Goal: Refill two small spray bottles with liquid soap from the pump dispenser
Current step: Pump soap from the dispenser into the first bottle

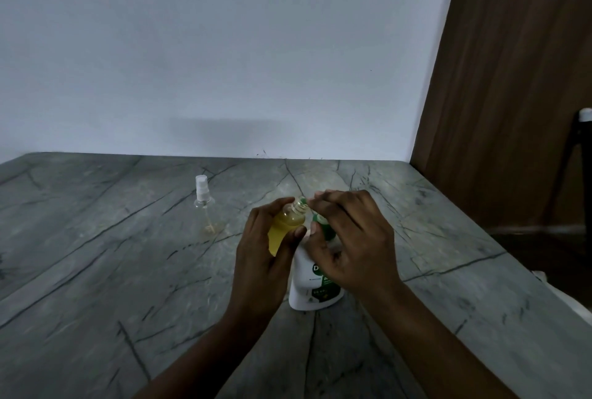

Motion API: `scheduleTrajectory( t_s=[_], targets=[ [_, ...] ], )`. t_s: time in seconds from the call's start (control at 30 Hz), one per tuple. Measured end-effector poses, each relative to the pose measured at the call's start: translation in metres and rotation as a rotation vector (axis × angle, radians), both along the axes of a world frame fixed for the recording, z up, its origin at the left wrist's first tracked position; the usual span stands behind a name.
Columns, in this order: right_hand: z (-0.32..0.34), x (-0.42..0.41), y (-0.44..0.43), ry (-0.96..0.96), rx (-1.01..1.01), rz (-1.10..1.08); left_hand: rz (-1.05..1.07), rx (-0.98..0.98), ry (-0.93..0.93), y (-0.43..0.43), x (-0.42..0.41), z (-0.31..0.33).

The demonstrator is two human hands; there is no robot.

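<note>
My left hand (260, 257) grips a small uncapped spray bottle (285, 226), partly filled with yellow liquid and tilted right so its threaded mouth is beside the pump's spout. The white pump dispenser (308, 291) with a green label stands on the grey marble table (128, 270). My right hand (355, 238) lies over its green pump head (322, 226), fingers over the top and thumb at the side. A second small clear spray bottle (203, 206) with a white spray cap stands upright to the left, holding only a little yellowish liquid at its bottom.
The table meets a white wall (224, 62) at the back. A brown wooden panel (512, 94) rises at the right, beyond the table's right edge, with a dark chair (579, 148) beside it.
</note>
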State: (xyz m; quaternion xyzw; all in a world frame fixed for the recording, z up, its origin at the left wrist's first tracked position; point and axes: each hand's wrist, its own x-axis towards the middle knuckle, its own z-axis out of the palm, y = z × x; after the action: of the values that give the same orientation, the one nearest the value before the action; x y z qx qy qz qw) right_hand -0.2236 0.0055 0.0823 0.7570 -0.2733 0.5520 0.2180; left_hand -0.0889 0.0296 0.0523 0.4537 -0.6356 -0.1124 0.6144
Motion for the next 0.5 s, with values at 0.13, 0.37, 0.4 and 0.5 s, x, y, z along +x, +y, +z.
scheduleTrajectory(
  t_s=[0.13, 0.37, 0.4, 0.5],
  targets=[
    [-0.003, 0.003, 0.0, -0.044, -0.01, -0.01, -0.01, 0.008, 0.006, 0.001, -0.001, -0.002],
    [-0.01, 0.009, -0.003, -0.102, -0.051, -0.003, 0.007, 0.032, -0.01, 0.0, 0.001, -0.006],
    [-0.011, 0.009, -0.003, -0.105, -0.054, -0.002, 0.005, 0.033, -0.013, 0.0, 0.001, -0.007],
    [-0.014, 0.009, -0.004, -0.106, -0.052, 0.002, 0.001, 0.032, -0.023, 0.001, 0.001, -0.01]
  ],
)
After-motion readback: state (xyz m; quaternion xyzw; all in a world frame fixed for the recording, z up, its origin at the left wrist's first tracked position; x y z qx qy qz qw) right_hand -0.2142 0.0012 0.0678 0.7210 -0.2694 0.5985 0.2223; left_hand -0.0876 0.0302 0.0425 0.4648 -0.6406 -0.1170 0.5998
